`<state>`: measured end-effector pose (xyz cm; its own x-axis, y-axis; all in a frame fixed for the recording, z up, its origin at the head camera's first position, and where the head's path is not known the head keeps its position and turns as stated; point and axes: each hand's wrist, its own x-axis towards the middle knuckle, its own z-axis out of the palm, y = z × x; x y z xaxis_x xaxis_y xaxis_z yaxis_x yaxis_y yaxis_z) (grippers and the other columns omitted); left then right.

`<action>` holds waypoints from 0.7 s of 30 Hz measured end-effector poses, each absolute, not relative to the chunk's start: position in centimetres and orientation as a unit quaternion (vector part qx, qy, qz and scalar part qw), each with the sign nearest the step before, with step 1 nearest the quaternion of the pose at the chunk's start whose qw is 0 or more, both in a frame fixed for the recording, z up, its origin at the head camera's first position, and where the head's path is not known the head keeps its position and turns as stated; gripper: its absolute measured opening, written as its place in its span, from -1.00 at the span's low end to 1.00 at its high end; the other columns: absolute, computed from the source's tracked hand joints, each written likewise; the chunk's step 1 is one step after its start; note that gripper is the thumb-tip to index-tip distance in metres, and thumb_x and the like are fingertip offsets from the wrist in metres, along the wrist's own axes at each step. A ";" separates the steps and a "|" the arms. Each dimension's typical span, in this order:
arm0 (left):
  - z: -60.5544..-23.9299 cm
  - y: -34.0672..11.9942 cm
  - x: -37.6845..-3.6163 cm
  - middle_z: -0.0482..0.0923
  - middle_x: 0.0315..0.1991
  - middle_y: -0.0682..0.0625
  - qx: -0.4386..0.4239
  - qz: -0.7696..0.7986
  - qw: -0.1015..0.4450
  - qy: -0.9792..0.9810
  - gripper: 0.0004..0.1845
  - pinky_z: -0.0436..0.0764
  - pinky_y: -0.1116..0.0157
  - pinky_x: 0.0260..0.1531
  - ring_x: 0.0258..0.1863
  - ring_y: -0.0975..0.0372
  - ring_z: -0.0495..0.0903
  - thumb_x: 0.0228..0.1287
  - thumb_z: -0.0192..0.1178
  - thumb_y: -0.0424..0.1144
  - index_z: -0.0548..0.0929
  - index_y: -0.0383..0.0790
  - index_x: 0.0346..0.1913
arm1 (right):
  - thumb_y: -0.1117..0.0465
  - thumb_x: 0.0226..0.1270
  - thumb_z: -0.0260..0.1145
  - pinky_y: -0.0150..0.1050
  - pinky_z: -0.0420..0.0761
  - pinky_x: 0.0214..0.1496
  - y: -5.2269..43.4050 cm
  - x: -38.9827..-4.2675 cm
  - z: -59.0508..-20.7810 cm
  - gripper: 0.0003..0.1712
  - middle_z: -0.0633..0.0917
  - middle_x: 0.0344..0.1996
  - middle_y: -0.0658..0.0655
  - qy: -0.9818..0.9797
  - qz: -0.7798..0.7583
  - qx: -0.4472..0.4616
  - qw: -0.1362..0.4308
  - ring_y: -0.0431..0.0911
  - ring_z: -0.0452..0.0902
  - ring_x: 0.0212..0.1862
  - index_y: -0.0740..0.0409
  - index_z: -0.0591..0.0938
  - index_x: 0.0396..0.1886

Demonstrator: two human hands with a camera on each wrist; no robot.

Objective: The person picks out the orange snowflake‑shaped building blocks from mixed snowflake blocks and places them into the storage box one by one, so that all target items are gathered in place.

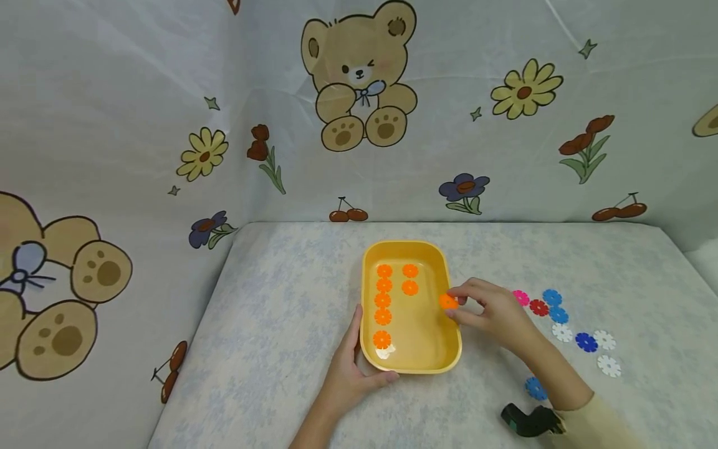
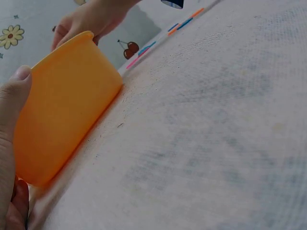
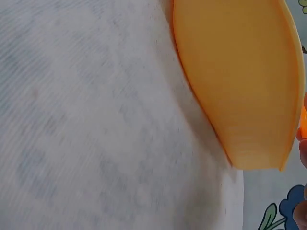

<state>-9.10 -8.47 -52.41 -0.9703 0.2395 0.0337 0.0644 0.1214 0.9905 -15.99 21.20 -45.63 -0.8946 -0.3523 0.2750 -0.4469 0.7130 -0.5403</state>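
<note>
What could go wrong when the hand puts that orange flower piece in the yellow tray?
The right hand pinches the orange piece right over the yellow tray's right rim, so it might drop outside onto the table. If it falls in crooked, it could miss the neat orange columns. The left hand only holds the tray's near corner, so a bump might slide it and scatter the rows.

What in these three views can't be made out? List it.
- Right wrist view: orange disc pinched by right hand is cut off at the edge.
- Left wrist view: tray wall hides the discs inside.
- Head view: dark object by the sleeve is too small to identify.
</note>
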 end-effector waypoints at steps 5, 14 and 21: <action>-52.1 -8.4 -9.1 -0.15 0.61 0.26 0.098 0.656 0.072 0.745 0.30 0.08 0.60 0.39 0.58 0.27 -0.01 -0.02 0.58 -0.15 -0.18 0.11 0.62 | 0.08 0.02 0.61 -0.34 0.50 -0.31 18.8 -17.2 -45.7 -0.66 0.57 -0.45 -0.17 -0.923 0.305 0.225 0.065 -0.14 0.39 -0.26 -0.03 0.78 -0.16; -52.2 -8.4 -9.1 -0.14 0.61 0.24 0.101 0.652 0.072 0.748 0.29 0.10 0.58 0.40 0.57 0.28 0.02 0.00 0.57 -0.16 -0.18 0.14 0.61 | -0.05 0.02 0.60 -0.24 0.32 -0.16 16.4 -18.6 -45.4 -0.65 0.67 -0.38 -0.20 -0.935 0.274 0.223 0.003 -0.18 0.31 -0.22 -0.08 0.79 -0.18; -52.1 -8.4 -9.1 -0.13 0.60 0.26 0.097 0.650 0.075 0.750 0.28 0.09 0.58 0.40 0.57 0.28 0.02 -0.01 0.57 -0.16 -0.17 0.21 0.61 | -0.15 -0.04 0.60 -0.22 0.17 -0.22 14.9 -19.1 -45.4 -0.60 0.70 -0.44 -0.16 -0.949 0.207 0.239 -0.004 -0.18 0.31 -0.32 -0.04 0.81 -0.25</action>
<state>-9.07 -8.40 -52.05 -0.9700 0.2427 0.0147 0.0489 0.1358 0.9895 -19.09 14.94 -45.36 -0.8856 -0.4551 0.0922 -0.4522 0.8001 -0.3941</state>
